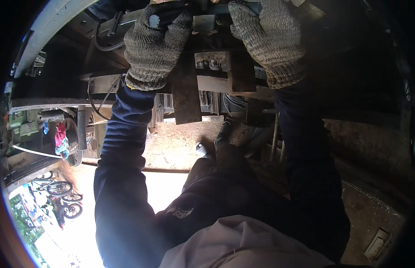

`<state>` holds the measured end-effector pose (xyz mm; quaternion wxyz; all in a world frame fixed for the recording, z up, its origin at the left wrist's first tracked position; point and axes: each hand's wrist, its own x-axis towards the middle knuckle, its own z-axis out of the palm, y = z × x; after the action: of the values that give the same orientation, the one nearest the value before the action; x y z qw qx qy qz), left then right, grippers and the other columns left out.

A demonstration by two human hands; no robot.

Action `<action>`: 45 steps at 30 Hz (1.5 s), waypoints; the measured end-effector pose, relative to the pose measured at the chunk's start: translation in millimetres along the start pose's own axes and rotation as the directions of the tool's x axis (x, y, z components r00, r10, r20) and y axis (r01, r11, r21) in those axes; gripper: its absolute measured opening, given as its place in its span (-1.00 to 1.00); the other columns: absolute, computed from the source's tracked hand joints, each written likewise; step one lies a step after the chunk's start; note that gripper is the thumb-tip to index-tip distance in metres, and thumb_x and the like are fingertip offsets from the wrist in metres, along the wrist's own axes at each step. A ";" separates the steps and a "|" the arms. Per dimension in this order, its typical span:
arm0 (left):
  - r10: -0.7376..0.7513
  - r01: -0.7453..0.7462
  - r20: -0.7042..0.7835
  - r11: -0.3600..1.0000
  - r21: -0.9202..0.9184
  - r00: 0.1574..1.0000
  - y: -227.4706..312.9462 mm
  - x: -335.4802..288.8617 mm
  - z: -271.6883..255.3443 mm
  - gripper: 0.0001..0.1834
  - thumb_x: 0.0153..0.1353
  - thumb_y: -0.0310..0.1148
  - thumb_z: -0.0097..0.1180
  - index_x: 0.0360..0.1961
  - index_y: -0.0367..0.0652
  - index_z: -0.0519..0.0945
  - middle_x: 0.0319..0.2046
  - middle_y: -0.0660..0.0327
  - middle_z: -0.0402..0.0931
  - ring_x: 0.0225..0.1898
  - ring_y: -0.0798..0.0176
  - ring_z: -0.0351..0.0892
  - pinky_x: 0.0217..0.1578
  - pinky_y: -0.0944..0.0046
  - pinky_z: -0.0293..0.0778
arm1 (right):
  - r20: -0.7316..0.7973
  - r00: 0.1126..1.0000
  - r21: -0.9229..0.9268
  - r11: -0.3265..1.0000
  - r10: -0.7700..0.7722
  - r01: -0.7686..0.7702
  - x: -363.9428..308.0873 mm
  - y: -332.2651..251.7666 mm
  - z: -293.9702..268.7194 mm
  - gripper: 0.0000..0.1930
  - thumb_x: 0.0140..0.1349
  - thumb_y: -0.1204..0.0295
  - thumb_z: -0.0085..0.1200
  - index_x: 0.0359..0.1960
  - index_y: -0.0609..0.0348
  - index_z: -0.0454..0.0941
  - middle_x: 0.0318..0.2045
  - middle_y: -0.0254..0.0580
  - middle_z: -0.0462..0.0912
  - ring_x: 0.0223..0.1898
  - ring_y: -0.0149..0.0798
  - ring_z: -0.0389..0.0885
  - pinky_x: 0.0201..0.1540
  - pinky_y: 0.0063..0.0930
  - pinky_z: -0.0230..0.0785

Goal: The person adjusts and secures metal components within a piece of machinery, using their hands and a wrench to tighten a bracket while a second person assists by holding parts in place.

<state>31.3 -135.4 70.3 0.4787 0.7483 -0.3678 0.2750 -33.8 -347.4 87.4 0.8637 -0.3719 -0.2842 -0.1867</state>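
Observation:
At the top of the head view, my left hand [158, 49], in a dirty knitted work glove, is closed around a dark round bar. The light, round end face [154, 21] of a bar shows at its fingers. To the right, my right hand [272, 42], gloved alike, is curled over a dark bar [222, 9] that runs between the hands. Whether both hands hold one single piece I cannot tell. Between them sits a small metal block [204, 23]. My fingertips are partly hidden at the upper edge.
Below my hands hang two flat, rusty plates [186, 89] [241, 73]. A metal beam [212, 84] crosses behind them, with stacked thin rods [209, 102] beneath. A green machine [26, 125] with a red and blue rag [61, 140] stands left. Bicycles [60, 189] are outside, lower left.

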 end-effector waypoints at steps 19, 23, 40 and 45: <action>-0.037 0.037 0.008 0.999 0.015 0.999 8.0 2.8 2.4 -0.62 0.21 -0.24 0.44 -0.05 -0.25 0.68 -0.21 0.08 0.75 -0.20 0.13 0.77 -0.13 0.22 0.64 | 0.157 0.987 -0.049 0.997 -0.046 0.054 11.4 0.8 -17.4 -0.82 0.35 0.77 -0.05 -0.13 0.27 0.49 -0.17 -0.10 0.56 -0.03 -0.14 0.55 0.17 -0.27 0.46; -0.057 0.057 -0.005 0.996 0.073 0.998 10.0 -0.8 -2.4 -0.65 0.23 -0.25 0.42 -0.05 -0.22 0.69 -0.22 0.09 0.75 -0.20 0.13 0.77 -0.12 0.23 0.63 | 0.343 0.926 -0.932 0.067 -0.159 0.357 -3.0 -9.0 12.2 -0.86 0.37 0.70 0.04 -0.08 0.32 0.50 -0.15 -0.11 0.58 0.01 -0.23 0.58 0.14 -0.36 0.48; 0.038 -0.038 0.003 0.988 0.148 0.999 -0.9 1.3 0.6 -0.57 0.22 -0.21 0.42 -0.01 -0.28 0.65 -0.18 0.05 0.74 -0.18 0.10 0.76 -0.11 0.19 0.64 | 0.301 0.940 -0.954 -0.044 -0.163 0.298 1.5 -20.1 11.0 -0.91 0.40 0.45 0.14 -0.14 0.16 0.60 -0.19 -0.27 0.69 -0.11 -0.22 0.67 -0.01 -0.37 0.52; -0.003 0.004 -0.017 0.997 0.075 1.000 -0.5 -2.2 0.7 -0.57 0.22 -0.21 0.44 0.00 -0.26 0.66 -0.16 0.05 0.75 -0.16 0.13 0.77 -0.08 0.23 0.64 | 0.338 0.931 -0.929 -0.207 -0.137 0.307 2.0 -21.5 7.9 -0.88 0.40 0.40 0.16 -0.14 0.15 0.66 -0.19 -0.25 0.72 -0.10 -0.21 0.68 0.01 -0.35 0.54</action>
<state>30.5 -135.3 68.1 0.4541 0.7639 -0.3518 0.2940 -46.5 -355.8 104.6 0.2115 -0.8469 -0.1513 -0.4638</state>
